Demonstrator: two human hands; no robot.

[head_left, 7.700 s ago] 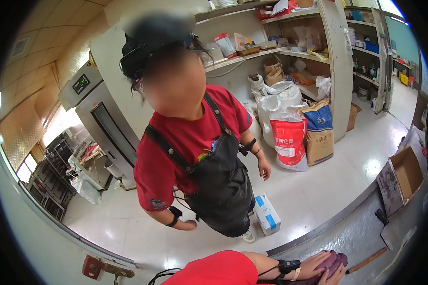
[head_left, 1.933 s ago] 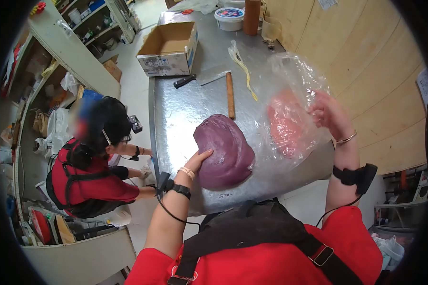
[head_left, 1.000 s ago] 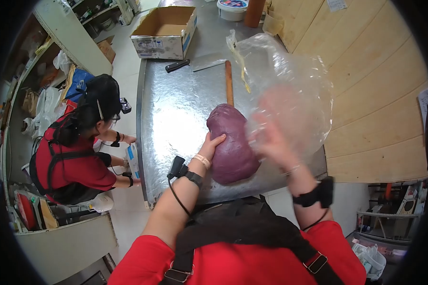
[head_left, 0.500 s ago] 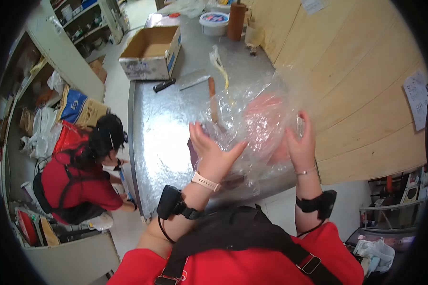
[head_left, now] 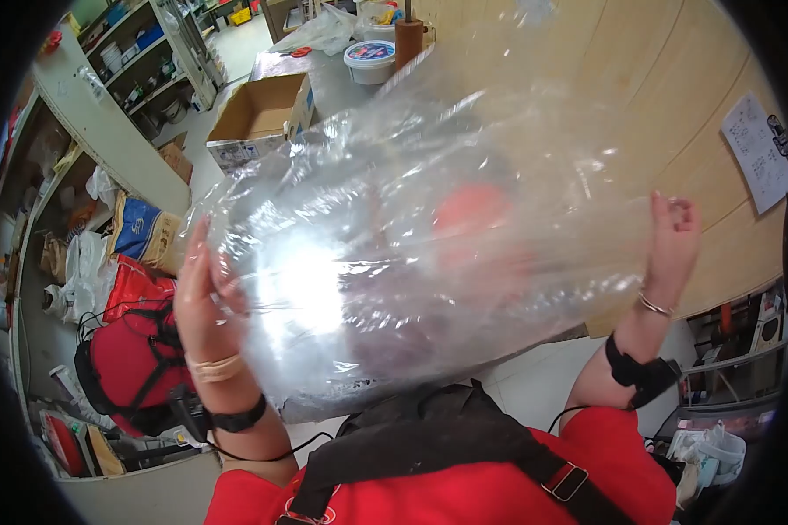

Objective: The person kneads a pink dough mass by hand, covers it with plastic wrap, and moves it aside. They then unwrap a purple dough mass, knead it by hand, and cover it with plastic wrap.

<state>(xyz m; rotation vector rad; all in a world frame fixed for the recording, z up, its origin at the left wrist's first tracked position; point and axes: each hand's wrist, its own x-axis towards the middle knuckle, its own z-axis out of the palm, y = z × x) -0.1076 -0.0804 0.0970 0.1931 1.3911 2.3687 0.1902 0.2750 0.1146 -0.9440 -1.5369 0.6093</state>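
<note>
A large clear plastic bag (head_left: 350, 227) is spread wide and raised between my two hands, above the metal table. At the bag's left edge, my left hand (head_left: 206, 293) is closed on the plastic, with some fingers behind the film. My right hand (head_left: 676, 229) pinches the bag's right edge in front of the wooden panel, fingers curled. Through the film a blurred pink-red item (head_left: 474, 219) shows near the middle. A dark purplish shape (head_left: 398, 328) lies below it, too hazy to make out.
An open cardboard box (head_left: 258, 118) stands at the table's back left, with a lidded white tub (head_left: 369, 63) and a brown cylinder (head_left: 408, 44) farther back. A co-worker in red (head_left: 140, 367) bends at the left, near shelves. Paper (head_left: 756, 153) hangs at the right.
My hands have moved far apart, stretching the crumpled clear bag out wide and lifting it. It now covers the knife area. The co-worker has bent lower, and the view has shifted slightly.
</note>
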